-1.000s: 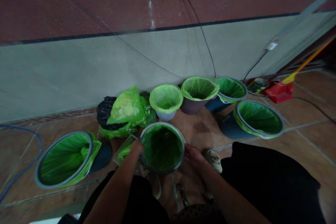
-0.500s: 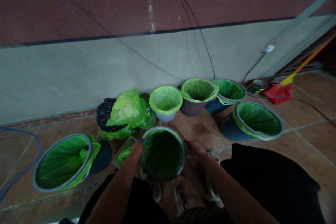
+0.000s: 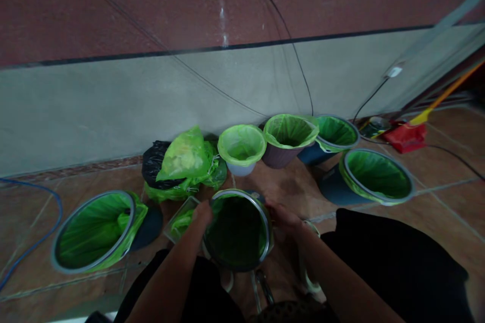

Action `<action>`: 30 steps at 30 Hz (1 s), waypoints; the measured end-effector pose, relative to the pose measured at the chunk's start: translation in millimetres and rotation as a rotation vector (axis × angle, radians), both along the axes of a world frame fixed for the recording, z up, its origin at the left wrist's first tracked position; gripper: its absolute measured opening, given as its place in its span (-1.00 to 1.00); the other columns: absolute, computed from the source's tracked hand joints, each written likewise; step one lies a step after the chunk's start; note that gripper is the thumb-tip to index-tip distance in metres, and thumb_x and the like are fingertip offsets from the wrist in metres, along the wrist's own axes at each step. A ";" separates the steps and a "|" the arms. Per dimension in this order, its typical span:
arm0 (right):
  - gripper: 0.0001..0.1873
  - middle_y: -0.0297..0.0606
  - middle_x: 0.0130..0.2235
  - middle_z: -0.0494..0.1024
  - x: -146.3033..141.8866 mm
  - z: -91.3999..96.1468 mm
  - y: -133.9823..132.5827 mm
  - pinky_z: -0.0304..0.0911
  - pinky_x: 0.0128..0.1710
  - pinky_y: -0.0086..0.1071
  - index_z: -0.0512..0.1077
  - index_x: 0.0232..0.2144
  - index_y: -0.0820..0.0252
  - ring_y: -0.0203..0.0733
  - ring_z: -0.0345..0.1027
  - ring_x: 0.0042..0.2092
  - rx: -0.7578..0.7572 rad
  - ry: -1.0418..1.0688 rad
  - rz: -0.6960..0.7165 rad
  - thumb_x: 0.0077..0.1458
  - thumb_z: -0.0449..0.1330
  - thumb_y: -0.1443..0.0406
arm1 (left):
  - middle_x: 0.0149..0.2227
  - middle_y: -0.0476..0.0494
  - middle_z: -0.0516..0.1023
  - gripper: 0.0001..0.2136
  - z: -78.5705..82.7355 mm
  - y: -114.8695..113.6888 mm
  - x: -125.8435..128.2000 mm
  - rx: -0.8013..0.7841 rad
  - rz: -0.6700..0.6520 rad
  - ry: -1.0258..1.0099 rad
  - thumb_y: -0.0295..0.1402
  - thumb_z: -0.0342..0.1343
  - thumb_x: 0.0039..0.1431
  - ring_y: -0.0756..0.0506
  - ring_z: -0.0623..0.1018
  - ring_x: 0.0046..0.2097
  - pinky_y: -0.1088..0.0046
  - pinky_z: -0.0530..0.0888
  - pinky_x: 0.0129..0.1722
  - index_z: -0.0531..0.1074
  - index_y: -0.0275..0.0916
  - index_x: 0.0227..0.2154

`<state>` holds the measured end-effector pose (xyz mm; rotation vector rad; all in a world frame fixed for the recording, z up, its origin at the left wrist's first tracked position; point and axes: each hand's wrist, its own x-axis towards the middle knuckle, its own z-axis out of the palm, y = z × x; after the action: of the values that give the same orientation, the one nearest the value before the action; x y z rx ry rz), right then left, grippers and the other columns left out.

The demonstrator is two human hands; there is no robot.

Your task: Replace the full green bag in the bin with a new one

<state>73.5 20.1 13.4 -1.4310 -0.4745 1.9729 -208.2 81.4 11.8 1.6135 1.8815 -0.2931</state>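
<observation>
Between my feet a round trash can [image 3: 237, 234] with a green liner and a grey rim tilts its dark mouth towards me. At its left rim is my left hand [image 3: 203, 213], closed on the edge, with the fingertips partly hidden. On the other side my right hand [image 3: 284, 215] grips the can just below the rim, where the liner folds over. Beside my left hand lies a clear plastic box [image 3: 184, 220] holding green bags. A bit of the can's blue body shows behind the far rim.
A lined trash can [image 3: 140, 227] leans at the left. Tied garbage bags [image 3: 185, 156], a white bin [image 3: 242, 149], a brown bin [image 3: 282, 154] and a blue bin [image 3: 335, 131] line the wall. Another blue bin [image 3: 333, 184] and a red dustpan [image 3: 407, 136] are at right.
The trash can in my hands has tipped further towards me, and its rim sits slightly lower. Both hands keep their places on it. The whole view has shifted slightly.
</observation>
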 end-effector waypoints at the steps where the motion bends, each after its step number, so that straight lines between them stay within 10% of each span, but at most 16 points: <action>1: -0.51 -0.28 -0.51 0.54 -1.9 4.1 5.5 0.16 -0.47 -0.40 0.49 -0.51 0.23 -0.30 0.31 -0.49 0.022 -0.030 0.025 -0.04 0.24 -0.11 | -0.01 -0.45 0.55 -0.62 0.7 0.2 1.7 0.003 0.005 0.005 -0.20 -0.06 0.29 -0.28 0.55 0.02 0.31 0.45 -0.07 0.47 -0.39 -0.05; 8: -0.62 -0.32 -0.57 0.52 -15.3 5.8 32.3 0.19 -0.49 -0.39 0.50 -0.56 0.26 -0.30 0.31 -0.52 0.163 -0.141 0.012 -0.30 0.44 0.07 | 0.03 -0.41 0.53 -0.65 5.0 -0.2 11.0 0.012 0.007 0.040 -0.25 -0.10 0.31 -0.27 0.54 0.04 0.29 0.45 -0.05 0.45 -0.34 -0.02; 30: -0.85 -0.22 -0.28 0.63 -21.0 -7.1 66.1 0.34 -0.06 -0.23 0.54 -0.44 0.12 -0.08 0.48 -0.17 0.303 -0.634 0.114 -0.08 0.24 0.20 | 0.00 -0.32 0.56 -0.68 15.0 -5.8 35.5 0.024 -0.129 0.090 -0.39 -0.09 0.27 -0.21 0.55 0.05 0.33 0.47 -0.03 0.41 -0.23 0.02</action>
<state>52.6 86.2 6.3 -1.8351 -1.1009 1.4075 -172.6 75.6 26.8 1.7680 1.8566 -0.4053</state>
